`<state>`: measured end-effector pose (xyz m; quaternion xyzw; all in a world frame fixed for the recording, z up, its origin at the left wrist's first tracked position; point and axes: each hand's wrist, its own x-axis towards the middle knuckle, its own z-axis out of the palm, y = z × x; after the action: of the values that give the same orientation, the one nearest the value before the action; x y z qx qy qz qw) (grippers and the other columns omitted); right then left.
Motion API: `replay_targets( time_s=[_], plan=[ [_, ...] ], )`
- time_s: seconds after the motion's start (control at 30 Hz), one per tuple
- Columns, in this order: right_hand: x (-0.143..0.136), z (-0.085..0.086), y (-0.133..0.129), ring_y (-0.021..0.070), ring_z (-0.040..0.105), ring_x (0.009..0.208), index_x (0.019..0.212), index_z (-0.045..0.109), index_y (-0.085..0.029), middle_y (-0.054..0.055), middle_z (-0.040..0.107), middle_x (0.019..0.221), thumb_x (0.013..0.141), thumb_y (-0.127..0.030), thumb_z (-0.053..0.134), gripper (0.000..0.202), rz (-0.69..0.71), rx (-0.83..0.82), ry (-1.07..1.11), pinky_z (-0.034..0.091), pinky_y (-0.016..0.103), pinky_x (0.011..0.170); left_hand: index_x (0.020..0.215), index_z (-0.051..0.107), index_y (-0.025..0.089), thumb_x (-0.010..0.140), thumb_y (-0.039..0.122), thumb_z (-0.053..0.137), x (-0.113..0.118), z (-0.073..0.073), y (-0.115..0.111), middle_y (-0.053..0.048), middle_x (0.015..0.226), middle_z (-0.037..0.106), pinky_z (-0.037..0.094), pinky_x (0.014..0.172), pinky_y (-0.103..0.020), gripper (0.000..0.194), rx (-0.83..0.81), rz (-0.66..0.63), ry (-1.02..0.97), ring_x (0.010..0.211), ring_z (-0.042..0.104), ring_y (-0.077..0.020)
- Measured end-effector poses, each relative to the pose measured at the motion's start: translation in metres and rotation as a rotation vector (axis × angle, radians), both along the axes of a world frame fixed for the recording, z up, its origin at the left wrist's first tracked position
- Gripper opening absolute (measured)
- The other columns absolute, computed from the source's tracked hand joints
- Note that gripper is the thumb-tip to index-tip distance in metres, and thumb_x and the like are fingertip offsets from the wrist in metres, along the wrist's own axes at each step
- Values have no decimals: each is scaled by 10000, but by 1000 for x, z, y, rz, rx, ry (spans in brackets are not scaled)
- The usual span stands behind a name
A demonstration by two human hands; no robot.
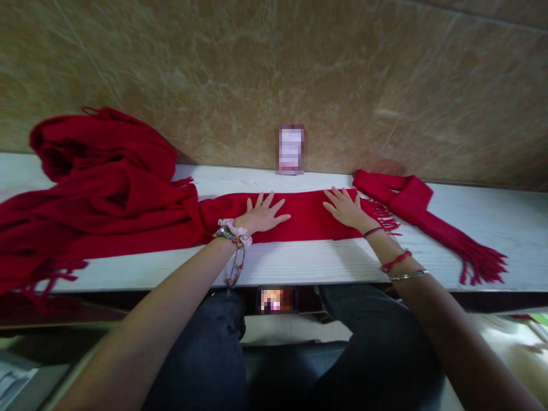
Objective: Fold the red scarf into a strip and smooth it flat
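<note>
A red fringed scarf (pixel 302 220) lies spread in a flat band across the middle of the white table. My left hand (pixel 263 215) rests flat on it, fingers spread, left of centre. Near the fringed right end, my right hand (pixel 345 208) also lies flat on the cloth with its fingers stretched out. Both hands are open and hold nothing. To the left, the band runs into a large heap of red scarves (pixel 115 177); where one cloth ends and another begins is hard to see. Another red scarf (pixel 411 200), folded narrow and bent, lies to the right.
The white wood-grain table (pixel 295 265) is narrow and backs onto a brown marbled wall (pixel 240 85). A blurred upright phone-like object (pixel 290 149) leans there. Below the front edge are my legs (pixel 385 342) and another blurred screen-like patch (pixel 277 299).
</note>
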<state>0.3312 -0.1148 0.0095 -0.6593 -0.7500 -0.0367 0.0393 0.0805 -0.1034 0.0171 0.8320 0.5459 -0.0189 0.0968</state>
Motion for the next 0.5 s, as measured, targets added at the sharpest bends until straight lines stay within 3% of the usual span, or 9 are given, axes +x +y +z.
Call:
replay_targets(
  time_s=[0.1,0.2,0.37,0.5],
  plan=[
    [5,-3,7,351,197,1328,1397,285,-232,75,249,1472,920,-434,257,519,-14,-37,2,206,687,965,1412,205,291,857,628,155,14,2,3,-59,1514,41,99,1048,-593,651,145,-34,-57,1363,6,-337],
    [1,-5,4,347,204,1326,1406,264,-232,75,242,1474,920,-427,247,524,-43,-71,-10,228,680,961,1410,215,294,854,629,164,20,-3,7,-56,1511,74,115,1026,-626,651,117,-17,-38,1355,39,-369],
    [-2,-3,-11,358,233,1311,1411,252,-236,71,235,1478,911,-469,227,552,-67,-100,-47,282,646,951,1412,192,319,840,641,188,7,-13,12,-46,1507,108,120,1021,-629,657,71,-71,-1,1350,63,-379],
    [6,0,-16,363,265,1296,1400,290,-204,105,268,1462,911,-483,219,568,-114,-91,-94,291,602,967,1412,190,321,828,659,202,0,-13,10,-53,1508,103,118,1021,-627,675,68,-99,5,1345,64,-394]
  ],
)
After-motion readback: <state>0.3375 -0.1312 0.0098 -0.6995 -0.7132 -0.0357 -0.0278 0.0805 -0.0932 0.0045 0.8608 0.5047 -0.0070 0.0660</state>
